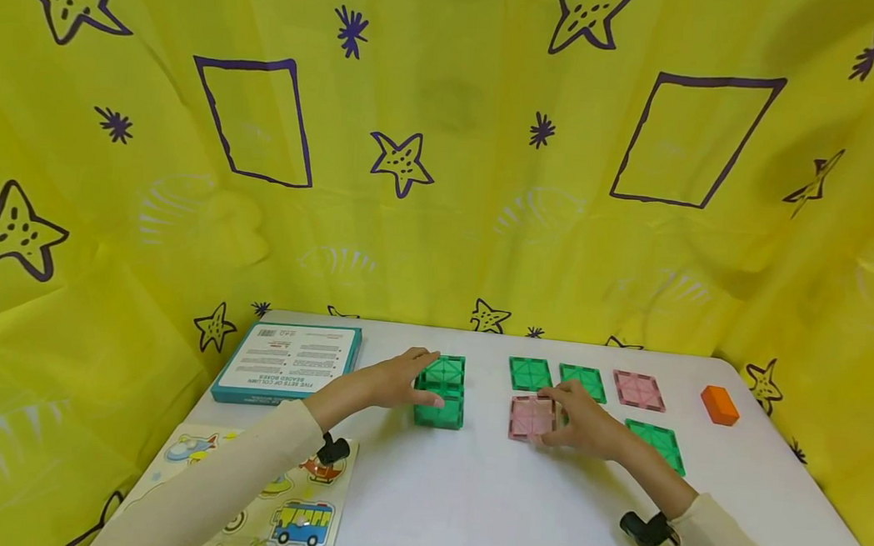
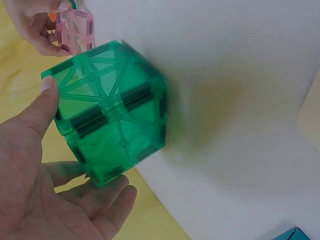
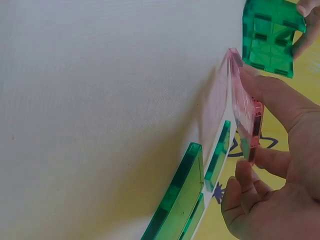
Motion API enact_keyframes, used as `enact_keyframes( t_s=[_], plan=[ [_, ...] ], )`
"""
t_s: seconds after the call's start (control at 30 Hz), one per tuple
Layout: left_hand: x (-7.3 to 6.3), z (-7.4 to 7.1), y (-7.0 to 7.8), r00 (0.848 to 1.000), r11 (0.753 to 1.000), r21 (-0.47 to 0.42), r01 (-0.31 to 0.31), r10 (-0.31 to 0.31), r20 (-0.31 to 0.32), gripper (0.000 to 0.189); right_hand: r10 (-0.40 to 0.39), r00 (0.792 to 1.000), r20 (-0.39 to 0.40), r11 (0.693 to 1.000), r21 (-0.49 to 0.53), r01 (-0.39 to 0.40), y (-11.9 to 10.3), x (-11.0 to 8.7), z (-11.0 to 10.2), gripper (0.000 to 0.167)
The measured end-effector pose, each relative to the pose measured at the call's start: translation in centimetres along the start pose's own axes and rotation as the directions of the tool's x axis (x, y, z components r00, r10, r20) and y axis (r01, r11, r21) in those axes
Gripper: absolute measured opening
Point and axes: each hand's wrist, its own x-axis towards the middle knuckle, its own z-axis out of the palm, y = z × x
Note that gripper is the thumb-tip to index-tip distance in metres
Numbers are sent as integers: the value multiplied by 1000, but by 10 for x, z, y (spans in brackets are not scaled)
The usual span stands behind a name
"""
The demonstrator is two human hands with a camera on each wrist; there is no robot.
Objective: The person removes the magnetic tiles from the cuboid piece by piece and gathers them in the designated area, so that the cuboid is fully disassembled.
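Note:
My left hand [image 1: 400, 381] holds the left side of a green see-through box of magnetic tiles [image 1: 439, 412] standing on the white table. In the left wrist view, the thumb presses one edge of that green box [image 2: 111, 95] while the fingers lie along its opposite side. To its right, my right hand [image 1: 586, 422] pinches a pink magnetic tile [image 1: 529, 417] between thumb and fingers. From the right wrist, this pink tile [image 3: 243, 112] shows nearly edge-on, tilted against the tabletop, with the thumb at its upper end and fingers at its lower one.
Behind the right hand lie two flat green tiles [image 1: 529, 374] and another pink tile [image 1: 638, 390]. One more green tile [image 1: 655, 442] is beside the right wrist, and an orange block [image 1: 720, 406] sits farther right. A boxed set [image 1: 289, 362] and a picture puzzle board [image 1: 341, 488] occupy the left.

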Motion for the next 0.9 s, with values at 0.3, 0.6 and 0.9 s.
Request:
enact_keyframes(
  t_s=[0.3,0.6,0.9],
  plan=[
    [1,1,0,1000,1000,6,-4,4,-8,91,-33,999,-14,997,-74,32,4,0,3,74],
    [1,2,-1,1000,1000,19,-4,4,-13,91,-41,998,-43,990,-140,34,4,0,5,43],
    [0,2,-1,1000,1000,17,-9,9,-15,92,-7,999,-32,976,-217,0,0,2,7,40]
  ],
)
